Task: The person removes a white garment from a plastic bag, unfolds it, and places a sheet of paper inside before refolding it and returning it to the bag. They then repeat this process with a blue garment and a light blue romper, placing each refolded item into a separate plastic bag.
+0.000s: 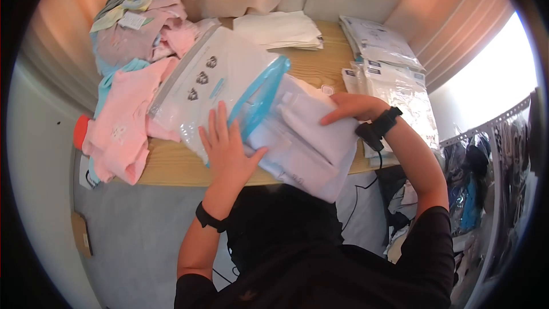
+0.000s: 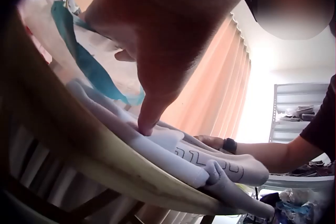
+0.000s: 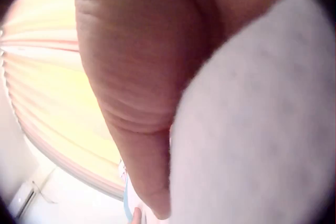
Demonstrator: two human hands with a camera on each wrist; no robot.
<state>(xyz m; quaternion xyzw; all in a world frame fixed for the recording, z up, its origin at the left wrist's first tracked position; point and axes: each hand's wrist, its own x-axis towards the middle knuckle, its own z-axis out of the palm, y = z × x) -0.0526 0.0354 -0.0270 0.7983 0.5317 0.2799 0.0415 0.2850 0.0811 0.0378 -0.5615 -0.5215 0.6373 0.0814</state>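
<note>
A clear zip bag (image 1: 229, 57) with black printed marks and a blue band (image 1: 269, 88) along its mouth lies slanted across the table. A folded pale grey garment (image 1: 306, 129) sits right at that mouth, its left end overlapped by the blue band. My left hand (image 1: 229, 151) has its fingers spread on the bag beside the band, and its thumb reaches over to the garment. At the garment's far right edge my right hand (image 1: 357, 107) grips the fabric, thumb on top and fingers hidden underneath. Dark printing (image 2: 210, 161) shows on the garment in the left wrist view.
Pink clothing (image 1: 123, 131) and a heap of mixed clothes (image 1: 137, 34) occupy the table's left side. White sheets (image 1: 280, 28) lie at the back. Packed bags (image 1: 394, 86) are stacked at the right. A rack with hanging packages (image 1: 474, 166) stands beyond the table.
</note>
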